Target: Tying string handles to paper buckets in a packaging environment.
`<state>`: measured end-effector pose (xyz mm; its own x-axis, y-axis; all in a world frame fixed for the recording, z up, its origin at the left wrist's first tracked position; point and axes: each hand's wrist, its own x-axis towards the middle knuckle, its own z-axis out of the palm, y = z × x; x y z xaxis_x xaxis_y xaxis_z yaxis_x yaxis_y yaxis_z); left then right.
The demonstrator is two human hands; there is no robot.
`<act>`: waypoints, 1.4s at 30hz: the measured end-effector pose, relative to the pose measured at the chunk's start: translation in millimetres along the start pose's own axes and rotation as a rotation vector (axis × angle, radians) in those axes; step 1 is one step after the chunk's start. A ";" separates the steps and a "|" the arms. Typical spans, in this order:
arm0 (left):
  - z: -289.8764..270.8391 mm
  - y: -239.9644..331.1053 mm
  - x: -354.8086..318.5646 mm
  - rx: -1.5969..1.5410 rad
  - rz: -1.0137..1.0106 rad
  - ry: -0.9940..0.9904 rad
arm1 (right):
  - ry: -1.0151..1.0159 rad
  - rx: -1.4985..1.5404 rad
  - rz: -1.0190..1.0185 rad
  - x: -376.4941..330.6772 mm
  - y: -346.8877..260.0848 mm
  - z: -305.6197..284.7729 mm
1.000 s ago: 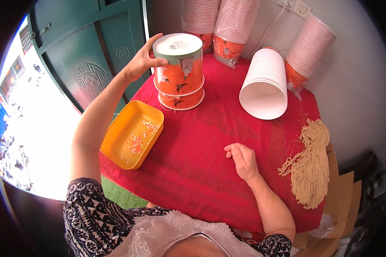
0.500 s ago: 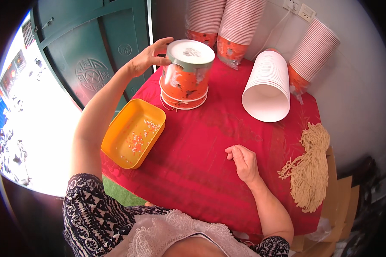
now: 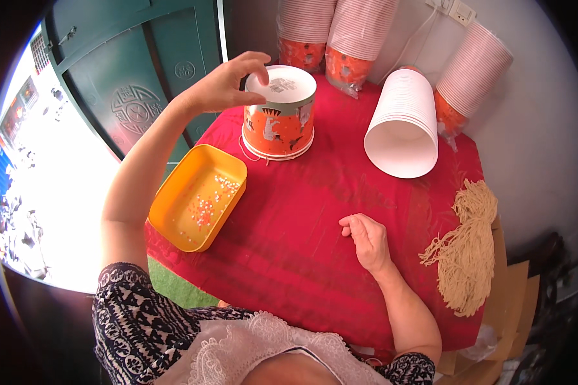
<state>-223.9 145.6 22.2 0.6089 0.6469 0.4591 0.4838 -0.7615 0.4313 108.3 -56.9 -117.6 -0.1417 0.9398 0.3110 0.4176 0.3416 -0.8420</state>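
Note:
My left hand [image 3: 228,85] is at the upper left edge of an upside-down orange paper bucket [image 3: 279,125], thumb and fingers spread apart. The fingertips overlap its white base in view; contact cannot be made out. The bucket has a green-grey band, animal pictures and white rims close together at the bottom. A thin cord loop [image 3: 249,151] hangs out at its lower left. My right hand [image 3: 368,242] rests over the red cloth near the middle, fingers curled and pressed together. Whatever it holds, if anything, is hidden. A yellow tray [image 3: 167,199] with small white and orange beads [image 3: 204,212] stands below my left hand.
A nested stack of white paper buckets [image 3: 401,122] lies at the right. Wrapped bucket stacks [image 3: 359,38] lean along the wall, another [image 3: 469,70] at far right. A bundle of beige cords [image 3: 467,256] lies by the right edge of the red tablecloth [image 3: 289,256]. Cardboard [image 3: 510,308] stands beyond.
The upper bucket has sunk lower, its rim closing on the rim below. My left hand has loosened and moved slightly up and right. My right hand has barely moved.

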 end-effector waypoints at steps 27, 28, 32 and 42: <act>1.3 24.0 9.9 0.161 -0.016 -0.034 | -0.016 -0.039 -0.020 1.3 -0.3 2.9; 4.9 26.0 9.9 0.156 -0.008 -0.042 | -0.011 -0.062 -0.032 1.9 0.5 2.2; 7.3 34.7 9.8 0.168 -0.025 -0.068 | 0.014 -0.216 -0.143 14.7 -2.8 15.5; 7.7 32.1 6.1 0.144 0.046 -0.053 | -0.135 -0.550 -0.427 93.4 1.5 56.4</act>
<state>-199.9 124.7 32.9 0.6633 0.6107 0.4325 0.5372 -0.7909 0.2930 45.1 32.0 -114.7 -0.4894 0.7301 0.4770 0.6883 0.6592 -0.3027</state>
